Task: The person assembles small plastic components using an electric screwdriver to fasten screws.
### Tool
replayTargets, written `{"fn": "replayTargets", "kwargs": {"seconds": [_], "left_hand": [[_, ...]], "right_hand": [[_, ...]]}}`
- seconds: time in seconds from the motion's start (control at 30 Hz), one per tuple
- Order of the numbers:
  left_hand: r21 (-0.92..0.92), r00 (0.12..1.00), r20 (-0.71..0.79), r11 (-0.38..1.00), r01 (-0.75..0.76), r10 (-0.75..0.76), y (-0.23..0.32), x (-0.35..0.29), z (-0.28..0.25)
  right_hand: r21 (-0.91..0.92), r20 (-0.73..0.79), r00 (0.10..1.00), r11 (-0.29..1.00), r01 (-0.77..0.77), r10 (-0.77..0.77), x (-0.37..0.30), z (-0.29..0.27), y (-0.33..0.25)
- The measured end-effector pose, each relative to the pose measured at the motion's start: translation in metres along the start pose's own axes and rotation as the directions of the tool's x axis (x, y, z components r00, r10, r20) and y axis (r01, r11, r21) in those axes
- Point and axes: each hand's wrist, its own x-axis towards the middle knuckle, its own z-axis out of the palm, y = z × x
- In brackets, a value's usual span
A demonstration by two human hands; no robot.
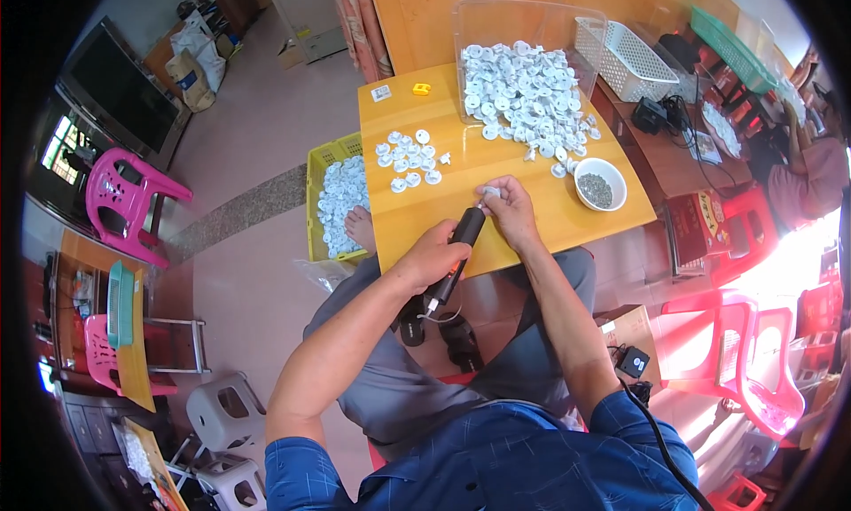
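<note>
Wrapping around a black cylindrical tool (466, 227), the left grip (433, 256) holds it aslant across the near edge of the counter (399, 218), a white plug (433, 306) at its lower end. The right grip (511, 211) is narrow, pinching a small white piece (490, 193) at the tool's upper tip, just in from that near edge; whether tip and piece touch is too small to tell. A white bowl (619, 195) of small grey bits (594, 190) stands by the right edge, toward the near right corner. Loose white discs (410, 163) lie grouped toward the left edge. At the far edge, a clear bin (459, 46) holds heaped white pieces (519, 85), some lying outside it. A small yellow object (421, 89) lies near the far left corner.
</note>
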Motion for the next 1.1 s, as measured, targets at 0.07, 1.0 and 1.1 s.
{"fn": "replayTargets", "kwargs": {"seconds": [0.07, 1.0, 1.1], "left_hand": [[-0.005, 1.000, 0.000, 1.000, 0.001, -0.001, 0.000, 0.000, 0.000], [-0.466, 0.994, 0.094, 0.880, 0.088, -0.050, 0.002, -0.050, -0.002], [-0.492, 1.000, 0.028, 0.871, 0.015, -0.001, 0.015, -0.058, -0.019]], "right_hand": [[0.009, 0.001, 1.000, 1.000, 0.003, -0.003, 0.001, 0.000, 0.001], [-0.253, 0.020, 1.000, 0.967, 0.018, -0.014, 0.008, 0.006, 0.004], [-0.535, 0.019, 1.000, 0.844, 0.029, -0.022, 0.013, 0.009, 0.007]]}}
